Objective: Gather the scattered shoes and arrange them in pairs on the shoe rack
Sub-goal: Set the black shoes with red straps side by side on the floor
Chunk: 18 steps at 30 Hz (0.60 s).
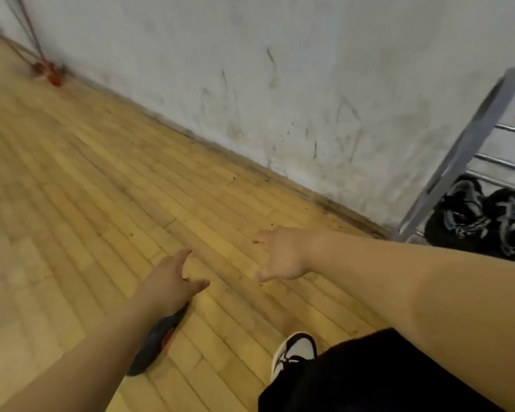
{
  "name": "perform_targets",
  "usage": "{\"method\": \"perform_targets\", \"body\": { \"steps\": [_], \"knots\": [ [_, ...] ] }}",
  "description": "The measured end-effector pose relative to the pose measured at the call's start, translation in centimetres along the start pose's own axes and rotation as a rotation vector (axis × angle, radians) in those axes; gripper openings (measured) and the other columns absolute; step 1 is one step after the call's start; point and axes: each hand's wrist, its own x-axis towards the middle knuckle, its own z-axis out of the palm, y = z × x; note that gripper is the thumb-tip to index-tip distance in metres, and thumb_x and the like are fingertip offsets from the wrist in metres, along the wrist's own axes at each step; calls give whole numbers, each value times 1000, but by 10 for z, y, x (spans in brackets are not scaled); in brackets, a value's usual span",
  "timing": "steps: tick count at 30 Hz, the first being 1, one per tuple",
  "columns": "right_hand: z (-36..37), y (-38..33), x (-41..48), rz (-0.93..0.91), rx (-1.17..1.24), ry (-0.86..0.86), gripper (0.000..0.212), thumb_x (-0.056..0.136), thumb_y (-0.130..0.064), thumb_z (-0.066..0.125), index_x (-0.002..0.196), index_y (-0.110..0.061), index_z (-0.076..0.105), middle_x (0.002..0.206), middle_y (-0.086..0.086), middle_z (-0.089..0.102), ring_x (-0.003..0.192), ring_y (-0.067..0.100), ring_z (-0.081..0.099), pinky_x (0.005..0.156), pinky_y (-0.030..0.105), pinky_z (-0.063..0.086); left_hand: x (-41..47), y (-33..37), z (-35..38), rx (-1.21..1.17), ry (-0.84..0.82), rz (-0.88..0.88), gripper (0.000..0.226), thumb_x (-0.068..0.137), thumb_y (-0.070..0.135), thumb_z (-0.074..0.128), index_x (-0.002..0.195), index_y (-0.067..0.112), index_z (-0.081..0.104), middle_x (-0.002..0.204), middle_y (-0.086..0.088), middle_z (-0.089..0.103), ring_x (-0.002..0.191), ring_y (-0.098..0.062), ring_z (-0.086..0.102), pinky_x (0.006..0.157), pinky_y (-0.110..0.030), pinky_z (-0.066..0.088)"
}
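Observation:
A metal shoe rack [470, 144] stands against the wall at the right edge. Two black sneakers with white and grey trim [470, 221] sit side by side on its lowest level. A dark grey shoe with an orange mark [155, 343] lies on the wooden floor, partly hidden under my left forearm. My left hand [173, 281] hovers above the floor with fingers apart and holds nothing. My right hand [283, 254] reaches out beside it, also empty, with its fingers spread. Both hands are left of the rack.
A scuffed white wall [280, 84] runs diagonally across the view. A red-based stand [46, 69] sits at the far left by the wall. My own foot in a white and black sneaker [295, 352] and dark shorts [384, 376] show at the bottom.

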Motion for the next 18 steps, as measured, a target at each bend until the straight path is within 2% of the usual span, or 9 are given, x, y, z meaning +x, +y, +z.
{"method": "perform_targets", "body": {
  "steps": [3, 6, 10, 12, 15, 18],
  "knots": [
    [20, -34, 51, -67, -100, -84, 102, 90, -68, 61, 165, -28, 4, 166, 9, 25, 145, 32, 36, 113, 44, 39, 19, -70, 35, -19, 3, -183, 106, 81, 68, 71, 162, 34, 12, 162, -11, 28, 140, -33, 42, 113, -45, 41],
    [47, -45, 90, -135, -73, -124, 102, 91, -65, 61, 164, -32, -2, 169, 8, 15, 147, 32, 34, 113, 46, 40, 38, -133, 76, 31, -33, -326, 116, 71, 81, 67, 160, 43, 3, 160, -12, 27, 136, -39, 42, 110, -52, 44],
    [82, -34, 129, -127, -73, -221, 107, 88, -69, 62, 163, -36, -8, 171, 5, 4, 150, 30, 29, 117, 44, 36, 66, -202, 129, 102, -154, -432, 134, 54, 94, 63, 154, 54, -17, 168, -11, 13, 148, -46, 26, 116, -60, 33],
    [91, -25, 143, -125, -44, -239, 108, 88, -68, 63, 162, -38, -9, 172, 4, 3, 151, 31, 28, 118, 45, 35, 72, -216, 145, 125, -184, -465, 133, 59, 88, 69, 151, 58, -22, 167, -8, 17, 145, -44, 30, 115, -59, 34],
    [99, -17, 155, -110, -47, -270, 110, 86, -67, 65, 161, -39, -10, 171, 7, 4, 151, 34, 28, 118, 48, 35, 69, -219, 153, 173, -124, -461, 112, 81, 62, 68, 151, 59, -19, 149, -3, 39, 126, -36, 45, 106, -56, 43],
    [95, -10, 158, -74, -76, -253, 109, 87, -65, 66, 161, -40, -10, 170, 9, 6, 148, 35, 33, 115, 48, 38, 70, -204, 152, 27, -129, -396, 103, 84, 55, 68, 155, 58, -6, 141, -3, 49, 113, -28, 54, 95, -45, 52]
  ]
}}
